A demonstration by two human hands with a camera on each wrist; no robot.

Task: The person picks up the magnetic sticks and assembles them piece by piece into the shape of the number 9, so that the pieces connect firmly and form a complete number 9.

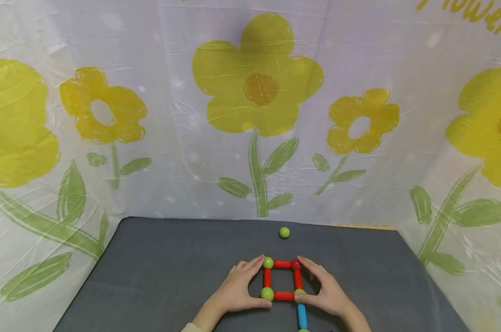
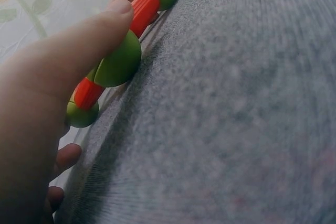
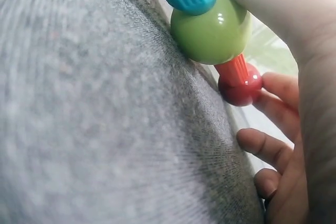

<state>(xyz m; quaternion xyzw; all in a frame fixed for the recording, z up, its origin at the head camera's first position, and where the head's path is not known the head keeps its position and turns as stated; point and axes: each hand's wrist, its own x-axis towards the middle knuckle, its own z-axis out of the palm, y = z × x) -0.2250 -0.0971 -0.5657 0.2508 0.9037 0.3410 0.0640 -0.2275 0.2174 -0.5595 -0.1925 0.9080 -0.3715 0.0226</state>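
Observation:
A square frame of red rods [image 1: 283, 296] joined at the corners by balls lies on the dark grey table. Its lower-left ball [image 1: 267, 293], upper-left ball [image 1: 268, 263] and lower-right ball [image 3: 210, 27] are green; the upper-right ball [image 3: 240, 84] is red. My left hand [image 1: 238, 288] grips the left side, thumb by the lower ball and fingertips at the upper one. On the right side my right hand [image 1: 327, 290] holds the frame likewise, its thumb on the lower green ball and a finger on the red ball. A blue rod [image 1: 302, 316] runs from the lower-right ball towards me.
A loose green ball [image 1: 284, 232] sits beyond the frame, near the table's far edge. Another green ball [image 1: 303, 330] at the blue rod's near end is cut off by the view. Cloth walls [image 1: 184, 184] with painted flowers enclose the table [image 1: 159, 267].

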